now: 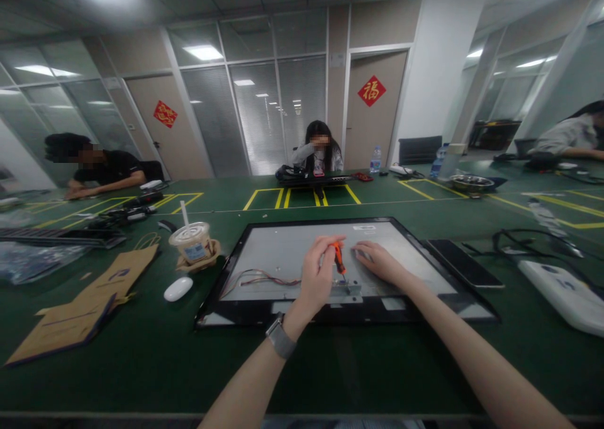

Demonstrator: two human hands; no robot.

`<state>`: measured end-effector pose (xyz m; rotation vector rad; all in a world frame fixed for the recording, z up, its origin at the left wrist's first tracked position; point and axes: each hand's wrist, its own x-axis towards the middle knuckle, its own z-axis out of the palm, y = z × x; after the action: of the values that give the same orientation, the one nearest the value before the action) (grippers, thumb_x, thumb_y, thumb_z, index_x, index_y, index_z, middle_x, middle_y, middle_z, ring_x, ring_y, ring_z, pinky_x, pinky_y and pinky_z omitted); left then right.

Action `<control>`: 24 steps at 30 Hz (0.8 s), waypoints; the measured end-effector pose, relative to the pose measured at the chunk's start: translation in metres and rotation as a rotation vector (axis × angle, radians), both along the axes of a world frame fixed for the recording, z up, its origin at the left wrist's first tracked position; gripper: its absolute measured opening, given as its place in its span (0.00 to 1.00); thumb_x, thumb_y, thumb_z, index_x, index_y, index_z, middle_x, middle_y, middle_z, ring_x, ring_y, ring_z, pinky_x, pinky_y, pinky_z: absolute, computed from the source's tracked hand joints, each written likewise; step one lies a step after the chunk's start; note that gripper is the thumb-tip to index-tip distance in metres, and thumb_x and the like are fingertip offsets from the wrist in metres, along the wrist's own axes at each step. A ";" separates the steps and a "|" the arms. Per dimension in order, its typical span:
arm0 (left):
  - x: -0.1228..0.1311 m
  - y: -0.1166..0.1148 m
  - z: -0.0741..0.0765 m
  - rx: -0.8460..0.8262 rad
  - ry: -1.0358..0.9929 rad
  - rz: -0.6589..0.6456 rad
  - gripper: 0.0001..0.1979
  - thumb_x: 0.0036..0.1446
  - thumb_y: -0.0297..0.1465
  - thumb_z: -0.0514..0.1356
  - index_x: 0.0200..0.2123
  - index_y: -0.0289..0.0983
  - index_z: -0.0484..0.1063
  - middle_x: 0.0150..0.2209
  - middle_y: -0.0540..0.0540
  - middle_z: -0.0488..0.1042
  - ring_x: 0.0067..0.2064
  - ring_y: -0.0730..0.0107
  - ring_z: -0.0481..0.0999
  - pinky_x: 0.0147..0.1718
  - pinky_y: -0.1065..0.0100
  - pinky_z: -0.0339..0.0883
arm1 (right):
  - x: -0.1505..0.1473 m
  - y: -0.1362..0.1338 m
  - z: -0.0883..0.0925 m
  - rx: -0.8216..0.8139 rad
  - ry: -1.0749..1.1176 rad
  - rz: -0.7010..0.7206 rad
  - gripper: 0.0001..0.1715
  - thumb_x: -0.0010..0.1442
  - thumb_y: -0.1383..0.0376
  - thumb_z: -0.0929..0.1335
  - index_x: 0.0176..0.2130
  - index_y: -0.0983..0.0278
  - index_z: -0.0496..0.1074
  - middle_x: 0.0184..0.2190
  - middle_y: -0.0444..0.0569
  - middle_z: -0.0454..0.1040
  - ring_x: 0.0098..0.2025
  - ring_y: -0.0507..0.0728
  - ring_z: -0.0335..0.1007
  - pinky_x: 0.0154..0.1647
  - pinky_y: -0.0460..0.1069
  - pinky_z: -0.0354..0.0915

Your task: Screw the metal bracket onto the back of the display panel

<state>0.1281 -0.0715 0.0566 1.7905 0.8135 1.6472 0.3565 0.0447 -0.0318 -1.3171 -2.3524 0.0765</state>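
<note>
A flat display panel [292, 246] with a grey metal back and black frame lies on the green table before me. My left hand [318, 268], with a watch [280, 336] on the wrist, is closed around an orange screwdriver [338, 259]. The screwdriver points down, its tip at a small metal bracket [349, 289] near the panel's front edge. My right hand [377, 260] lies on the panel's back to the right, fingers stretched out and holding nothing. Thin wires [264, 280] run across the panel left of the bracket.
Left of the panel are a drink cup [190, 240] with a straw, a white mouse [178, 289] and a paper bag [99, 297]. A dark phone-like slab [465, 262], cables and a white device [561, 294] lie right. Several people sit around the table.
</note>
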 end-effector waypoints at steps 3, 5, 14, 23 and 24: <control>0.001 0.002 -0.002 0.011 0.015 0.031 0.11 0.66 0.34 0.59 0.45 0.39 0.80 0.40 0.46 0.69 0.43 0.66 0.73 0.48 0.64 0.67 | 0.000 0.001 0.000 0.003 0.004 0.007 0.20 0.66 0.64 0.63 0.54 0.64 0.77 0.55 0.59 0.76 0.57 0.65 0.72 0.61 0.59 0.64; 0.001 0.003 -0.002 0.018 0.021 0.042 0.10 0.65 0.34 0.60 0.44 0.40 0.81 0.38 0.47 0.67 0.41 0.67 0.72 0.46 0.64 0.67 | 0.000 0.002 -0.001 0.006 0.006 0.011 0.20 0.66 0.64 0.63 0.53 0.64 0.77 0.54 0.59 0.76 0.57 0.65 0.72 0.61 0.59 0.64; -0.003 0.005 0.000 -0.068 0.000 -0.056 0.16 0.70 0.36 0.53 0.51 0.37 0.78 0.47 0.41 0.76 0.51 0.61 0.75 0.54 0.60 0.66 | 0.000 0.001 -0.003 0.002 -0.014 0.001 0.22 0.67 0.63 0.62 0.55 0.66 0.75 0.56 0.60 0.75 0.58 0.65 0.71 0.62 0.58 0.63; -0.003 0.004 0.000 -0.024 0.046 0.045 0.13 0.67 0.35 0.58 0.48 0.40 0.80 0.40 0.45 0.68 0.43 0.65 0.72 0.49 0.62 0.68 | -0.001 0.000 -0.001 -0.013 -0.006 -0.006 0.21 0.67 0.63 0.62 0.54 0.63 0.76 0.55 0.58 0.76 0.58 0.64 0.71 0.62 0.59 0.63; -0.003 0.004 0.000 -0.032 0.042 0.044 0.14 0.68 0.34 0.56 0.50 0.40 0.79 0.39 0.46 0.69 0.41 0.66 0.72 0.47 0.63 0.68 | -0.001 0.000 -0.001 -0.010 -0.005 -0.005 0.21 0.67 0.63 0.62 0.54 0.63 0.76 0.55 0.58 0.76 0.58 0.64 0.71 0.62 0.59 0.63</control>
<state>0.1252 -0.0679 0.0566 1.8026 0.8993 1.6197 0.3559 0.0446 -0.0324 -1.3290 -2.3555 0.0843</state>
